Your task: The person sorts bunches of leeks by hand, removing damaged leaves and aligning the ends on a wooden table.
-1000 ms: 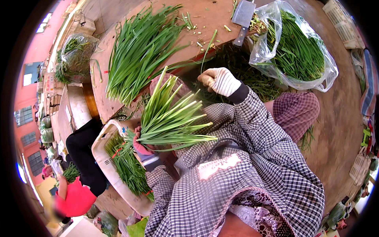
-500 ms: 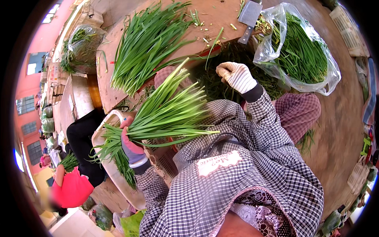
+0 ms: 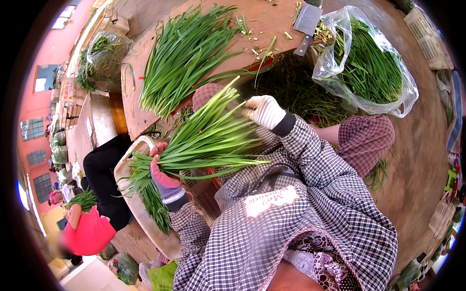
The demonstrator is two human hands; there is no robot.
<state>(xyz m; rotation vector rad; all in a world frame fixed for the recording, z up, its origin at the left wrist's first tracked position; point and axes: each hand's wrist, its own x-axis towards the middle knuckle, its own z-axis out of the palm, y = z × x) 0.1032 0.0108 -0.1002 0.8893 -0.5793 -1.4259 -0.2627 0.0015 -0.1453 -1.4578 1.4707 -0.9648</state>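
- Left hand (image 3: 164, 173): closed firmly round a bunch of greens (image 3: 208, 143).
- Right hand (image 3: 266, 110): half-curled beside the bunch; cannot tell if holding any.
- Basket (image 3: 170, 246): under the left grip.

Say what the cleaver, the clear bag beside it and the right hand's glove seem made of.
Cleaver: probably steel, dull grey sheen; dark handle, wood or plastic, can't tell. Bag: likely thin plastic, glossy and creased, greens showing through. Glove: apparently knitted fabric, matte, faintly ribbed.
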